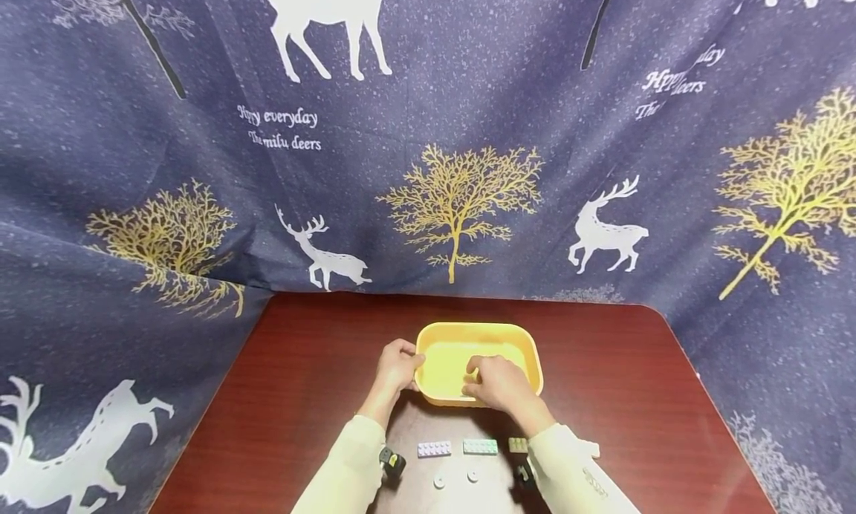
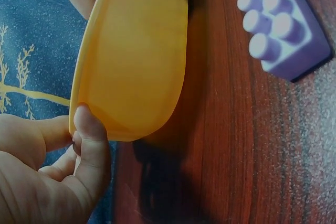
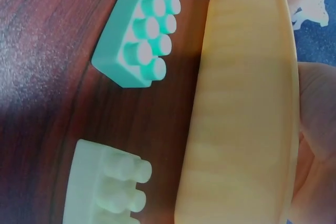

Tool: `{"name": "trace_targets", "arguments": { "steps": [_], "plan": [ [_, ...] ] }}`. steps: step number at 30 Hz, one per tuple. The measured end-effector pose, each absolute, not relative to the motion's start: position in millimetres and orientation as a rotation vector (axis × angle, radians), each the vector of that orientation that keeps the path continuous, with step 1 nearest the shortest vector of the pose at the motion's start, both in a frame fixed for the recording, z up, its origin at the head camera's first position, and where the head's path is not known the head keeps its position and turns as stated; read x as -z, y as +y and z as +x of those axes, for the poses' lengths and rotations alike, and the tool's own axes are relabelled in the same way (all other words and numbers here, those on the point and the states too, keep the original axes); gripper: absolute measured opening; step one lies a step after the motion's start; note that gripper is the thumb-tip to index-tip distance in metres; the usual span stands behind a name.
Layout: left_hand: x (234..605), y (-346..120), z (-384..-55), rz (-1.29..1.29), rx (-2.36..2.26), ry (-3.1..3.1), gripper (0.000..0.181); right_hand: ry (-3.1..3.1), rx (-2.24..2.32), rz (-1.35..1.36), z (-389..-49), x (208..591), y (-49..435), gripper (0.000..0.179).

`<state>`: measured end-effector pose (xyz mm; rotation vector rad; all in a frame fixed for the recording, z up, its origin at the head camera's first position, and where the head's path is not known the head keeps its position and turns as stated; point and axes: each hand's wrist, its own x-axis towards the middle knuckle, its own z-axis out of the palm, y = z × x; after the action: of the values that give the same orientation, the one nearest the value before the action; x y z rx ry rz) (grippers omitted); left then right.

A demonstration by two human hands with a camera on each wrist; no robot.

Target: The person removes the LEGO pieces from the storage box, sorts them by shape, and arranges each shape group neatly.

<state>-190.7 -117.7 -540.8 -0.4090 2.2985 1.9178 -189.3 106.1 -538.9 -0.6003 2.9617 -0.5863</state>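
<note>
A yellow plastic bin point(image 1: 480, 404) stands on the table. At its left end my left hand point(image 1: 399, 364) pinches the rim, thumb on one side and fingers on the other, as the left wrist view also shows. My right hand point(image 1: 503, 384) reaches over the near wall into the bin with bent fingers. Whether anything is between those fingertips is hidden; in the right wrist view the bin wall covers them. In front of the bin lie a purple building block point(image 1: 435, 449), a green building block point(image 1: 480, 446) and a pale yellow-green building block point(image 1: 518, 445), studs up.
Two small white round pieces point(image 1: 439, 481) lie nearer me than the blocks. A whitish piece point(image 1: 591, 449) shows beside my right sleeve. The dark red table point(image 1: 321, 350) ends at a blue patterned cloth point(image 1: 455, 224) behind and at the sides.
</note>
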Motion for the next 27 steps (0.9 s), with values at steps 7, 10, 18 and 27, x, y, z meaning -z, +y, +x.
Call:
{"name": "trace_targets", "arguments": {
  "steps": [7,10,18,27],
  "plan": [
    [540,-118,-192,-0.413,-1.925,2.313,0.024,2.912,0.578,-0.576,-195,534,105,0.028],
    [543,-119,-193,-0.415,-1.919,2.321,0.024,2.896,0.538,-0.579,-196,533,105,0.029],
    [545,-120,-193,-0.403,-1.92,2.315,0.021,2.844,0.482,-0.603,-200,537,104,0.024],
    [543,-119,-192,-0.394,-1.933,2.293,0.017,2.761,0.511,-0.753,-200,529,101,0.013]
  ]
}}
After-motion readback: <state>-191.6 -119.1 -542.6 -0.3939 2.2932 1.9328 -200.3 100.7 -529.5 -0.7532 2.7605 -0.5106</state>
